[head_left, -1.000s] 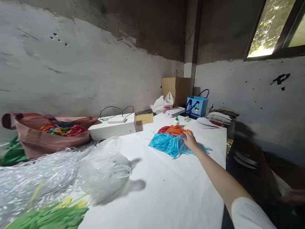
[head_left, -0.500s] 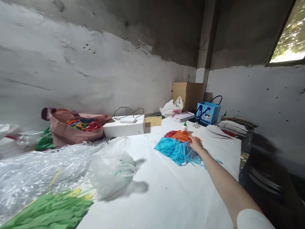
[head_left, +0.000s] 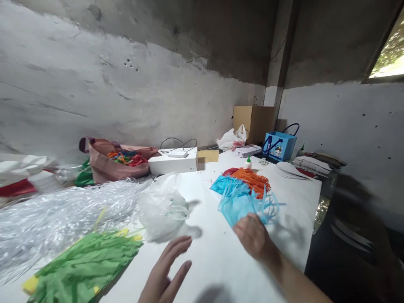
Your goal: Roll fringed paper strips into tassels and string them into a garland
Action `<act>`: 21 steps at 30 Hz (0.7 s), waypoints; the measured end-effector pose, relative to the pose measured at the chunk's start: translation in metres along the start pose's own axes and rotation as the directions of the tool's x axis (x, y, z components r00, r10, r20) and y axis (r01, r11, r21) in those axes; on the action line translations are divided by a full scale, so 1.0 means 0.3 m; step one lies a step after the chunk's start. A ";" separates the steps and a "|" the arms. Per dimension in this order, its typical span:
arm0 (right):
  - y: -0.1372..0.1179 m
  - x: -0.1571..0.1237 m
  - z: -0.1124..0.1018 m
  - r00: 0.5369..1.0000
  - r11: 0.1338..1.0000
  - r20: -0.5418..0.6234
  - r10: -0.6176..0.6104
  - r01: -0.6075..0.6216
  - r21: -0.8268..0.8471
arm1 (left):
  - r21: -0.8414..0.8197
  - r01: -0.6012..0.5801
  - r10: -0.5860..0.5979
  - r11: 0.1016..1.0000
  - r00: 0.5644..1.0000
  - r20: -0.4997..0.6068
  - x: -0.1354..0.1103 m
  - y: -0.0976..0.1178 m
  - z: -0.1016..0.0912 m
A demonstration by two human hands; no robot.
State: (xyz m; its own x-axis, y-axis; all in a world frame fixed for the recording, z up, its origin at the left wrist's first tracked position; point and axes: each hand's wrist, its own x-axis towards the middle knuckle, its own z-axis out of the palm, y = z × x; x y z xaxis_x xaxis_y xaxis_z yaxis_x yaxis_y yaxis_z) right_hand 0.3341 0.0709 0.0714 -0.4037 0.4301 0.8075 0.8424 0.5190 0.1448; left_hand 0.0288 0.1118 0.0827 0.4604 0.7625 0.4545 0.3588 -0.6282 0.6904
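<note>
My right hand [head_left: 252,235] is closed on the near edge of a light-blue fringed sheet [head_left: 238,206], whose cut strips fan out over the pile behind it. Under and beyond it lie another blue fringed piece [head_left: 217,185], an orange fringed piece [head_left: 255,179] and a bit of red fringe [head_left: 230,171]. At the bottom centre my left hand [head_left: 167,271] is raised over the white table, empty, with thumb and fingers apart. Near it on the left are a crumpled clear plastic bag [head_left: 162,208] and a green fringed bundle [head_left: 88,265] with yellow beneath.
Silvery strips [head_left: 69,214] cover the table's left side. Along the wall stand a pink bag [head_left: 116,172] of coloured strips, a white box [head_left: 175,164] and a cardboard box [head_left: 255,122]. A glue bottle [head_left: 248,164], a blue basket [head_left: 279,145] and stacked paper [head_left: 311,167] sit at back right.
My right hand has drawn back toward me, pulling a light-blue fringed sheet off the pile. My left hand has come into view at the bottom. The view has shifted slightly left.
</note>
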 end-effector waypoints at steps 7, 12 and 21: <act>-0.321 -0.023 -0.013 0.975 0.963 -0.034 -0.221 0.224 0.149 | -0.099 -0.089 0.114 0.991 0.953 0.281 0.091 0.125 0.060; -0.410 -0.055 0.009 0.964 0.944 -0.027 -0.264 0.264 0.199 | -0.071 0.368 -0.315 0.927 0.867 0.386 0.020 0.015 0.088; -0.484 -0.068 0.000 0.963 0.880 0.031 -0.267 0.231 0.415 | -0.377 0.624 -0.391 0.685 0.751 0.533 -0.130 -0.014 0.032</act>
State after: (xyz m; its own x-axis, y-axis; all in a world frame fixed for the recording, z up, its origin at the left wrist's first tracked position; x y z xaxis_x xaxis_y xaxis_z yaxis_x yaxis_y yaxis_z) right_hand 0.2200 -0.0132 0.0340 -0.6246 0.2985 0.7217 0.5006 0.8623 0.0765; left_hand 0.0173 0.0832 0.0566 0.6381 0.7353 -0.2283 0.2267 0.1039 0.9684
